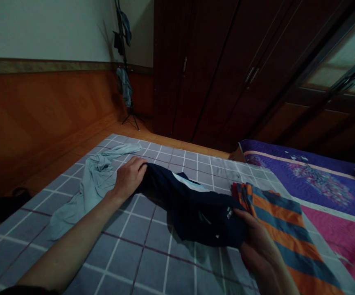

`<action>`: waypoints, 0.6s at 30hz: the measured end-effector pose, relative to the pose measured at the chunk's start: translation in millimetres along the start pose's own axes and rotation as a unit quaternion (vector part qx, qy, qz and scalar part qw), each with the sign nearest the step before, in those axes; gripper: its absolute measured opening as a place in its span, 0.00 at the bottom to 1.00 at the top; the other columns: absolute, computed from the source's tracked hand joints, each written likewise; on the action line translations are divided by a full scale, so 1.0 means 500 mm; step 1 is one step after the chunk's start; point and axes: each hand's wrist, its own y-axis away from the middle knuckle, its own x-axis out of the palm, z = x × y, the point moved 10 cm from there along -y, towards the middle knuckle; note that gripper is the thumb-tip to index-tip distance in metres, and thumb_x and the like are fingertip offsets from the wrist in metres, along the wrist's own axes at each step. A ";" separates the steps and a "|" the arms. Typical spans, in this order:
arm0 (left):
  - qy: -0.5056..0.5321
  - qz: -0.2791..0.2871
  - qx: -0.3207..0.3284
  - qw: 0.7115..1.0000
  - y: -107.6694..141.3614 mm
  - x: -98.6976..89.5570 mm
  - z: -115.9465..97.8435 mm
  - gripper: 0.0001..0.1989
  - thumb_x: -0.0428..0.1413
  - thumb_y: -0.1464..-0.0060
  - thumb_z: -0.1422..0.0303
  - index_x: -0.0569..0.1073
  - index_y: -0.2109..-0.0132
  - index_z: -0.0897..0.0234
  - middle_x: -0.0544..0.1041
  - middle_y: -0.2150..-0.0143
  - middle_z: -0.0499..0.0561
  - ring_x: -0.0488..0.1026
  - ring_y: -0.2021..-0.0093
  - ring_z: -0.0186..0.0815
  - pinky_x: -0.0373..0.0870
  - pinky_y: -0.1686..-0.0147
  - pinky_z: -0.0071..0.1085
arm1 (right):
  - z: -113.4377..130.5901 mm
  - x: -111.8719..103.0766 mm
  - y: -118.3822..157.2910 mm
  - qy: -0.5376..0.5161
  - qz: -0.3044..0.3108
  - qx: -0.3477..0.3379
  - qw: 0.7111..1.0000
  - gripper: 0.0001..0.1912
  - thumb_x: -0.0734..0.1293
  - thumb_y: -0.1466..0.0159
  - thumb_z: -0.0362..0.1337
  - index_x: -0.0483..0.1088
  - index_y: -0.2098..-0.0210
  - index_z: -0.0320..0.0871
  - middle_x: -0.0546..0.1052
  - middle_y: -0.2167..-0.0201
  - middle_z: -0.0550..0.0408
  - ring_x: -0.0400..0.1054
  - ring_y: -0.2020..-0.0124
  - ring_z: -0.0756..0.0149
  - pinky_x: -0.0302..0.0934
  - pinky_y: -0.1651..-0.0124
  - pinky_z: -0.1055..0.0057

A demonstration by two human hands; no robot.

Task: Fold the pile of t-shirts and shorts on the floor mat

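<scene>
Stretched between left hand (130,176) and right hand (261,241), above a grey checked cover (155,254): a dark navy garment (192,209) with a white and pale blue panel and small white markings. Clamped at its far left end in the left hand, with fingers closed over the cloth; gripped at the opposite end in the right hand, with thumb on top and remaining fingers partly hidden below. Seen sagging and bunched in between, with its lower edge near the cover; hard to tell if touching.

Lying crumpled on the cover beside the left forearm: a pale grey garment (96,180). Spread flat near the right hand: an orange-and-blue striped cloth (288,229), with a bit of red cloth (234,192) at its far left corner.

Standing shut in the background: a dark red-brown wardrobe (204,61) with slim metal handles, contents hidden. To its right, a cabinet (333,69) with pale panes in its doors, also closed, contents too dim to make out. Hung on a black coat stand (130,110) in the corner: dark items above, a grey-blue cloth (124,86) lower down. Laid alongside, at right: a purple and pink patterned bedcover (275,164).
</scene>
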 end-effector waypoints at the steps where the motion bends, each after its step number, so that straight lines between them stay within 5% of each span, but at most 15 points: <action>1: 0.035 -0.047 -0.013 0.998 -0.023 -0.028 -0.002 0.09 0.48 0.41 0.69 0.73 0.61 0.64 0.75 0.62 0.52 0.72 0.58 0.40 0.66 0.56 0.32 | -0.009 0.007 0.018 -0.004 0.015 0.023 1.000 0.08 0.69 0.47 0.36 0.75 0.67 0.43 0.79 0.71 0.49 0.75 0.66 0.53 0.73 0.64 0.59; 3: 0.143 -0.119 -0.034 0.982 -0.071 -0.064 -0.012 0.08 0.50 0.43 0.69 0.73 0.62 0.65 0.76 0.64 0.52 0.73 0.61 0.38 0.67 0.57 0.31 | -0.002 0.019 0.044 -0.027 0.028 0.027 0.999 0.10 0.69 0.46 0.38 0.75 0.64 0.43 0.79 0.68 0.47 0.75 0.61 0.51 0.72 0.59 0.55; 5: 0.291 -0.141 -0.036 0.946 -0.122 -0.061 -0.034 0.11 0.48 0.42 0.68 0.73 0.60 0.66 0.77 0.63 0.51 0.73 0.61 0.36 0.68 0.59 0.29 | 0.018 0.026 0.054 -0.061 0.016 0.011 0.998 0.12 0.68 0.45 0.39 0.75 0.62 0.44 0.79 0.63 0.46 0.74 0.58 0.52 0.71 0.57 0.56; 9: 0.434 -0.028 0.026 0.900 -0.172 0.016 -0.133 0.19 0.49 0.42 0.66 0.66 0.44 0.64 0.70 0.45 0.57 0.69 0.48 0.38 0.68 0.54 0.32 | 0.003 0.018 0.038 -0.144 -0.062 0.027 0.987 0.11 0.68 0.47 0.34 0.75 0.63 0.45 0.79 0.62 0.51 0.75 0.60 0.61 0.73 0.59 0.68; 11: 0.404 0.016 0.025 0.914 -0.138 0.054 -0.162 0.22 0.52 0.45 0.67 0.64 0.43 0.64 0.68 0.43 0.58 0.68 0.47 0.39 0.68 0.54 0.33 | -0.033 0.001 0.027 -0.172 -0.099 0.055 0.979 0.09 0.67 0.47 0.31 0.75 0.67 0.45 0.80 0.66 0.54 0.75 0.65 0.65 0.73 0.62 0.72; 13: 0.359 0.074 0.003 0.930 -0.070 0.097 -0.176 0.15 0.52 0.43 0.65 0.69 0.50 0.64 0.74 0.53 0.55 0.72 0.57 0.36 0.69 0.61 0.30 | -0.058 -0.015 0.016 -0.180 -0.111 0.068 0.975 0.07 0.67 0.48 0.30 0.75 0.69 0.44 0.80 0.69 0.55 0.75 0.66 0.66 0.73 0.63 0.73; 16: 0.262 0.243 0.001 0.934 0.077 0.182 -0.205 0.19 0.50 0.41 0.56 0.72 0.73 0.64 0.72 0.77 0.48 0.70 0.74 0.33 0.65 0.69 0.29 | -0.056 -0.015 0.014 -0.166 -0.102 0.048 0.980 0.05 0.68 0.49 0.31 0.74 0.71 0.45 0.79 0.71 0.56 0.75 0.65 0.65 0.72 0.62 0.72; 18: 0.213 0.335 -0.003 0.918 0.174 0.230 -0.219 0.21 0.55 0.48 0.50 0.72 0.76 0.64 0.72 0.78 0.49 0.71 0.74 0.36 0.65 0.69 0.32 | -0.042 0.014 0.026 -0.151 -0.095 0.019 0.984 0.06 0.70 0.50 0.34 0.74 0.70 0.45 0.79 0.70 0.57 0.74 0.64 0.64 0.72 0.62 0.72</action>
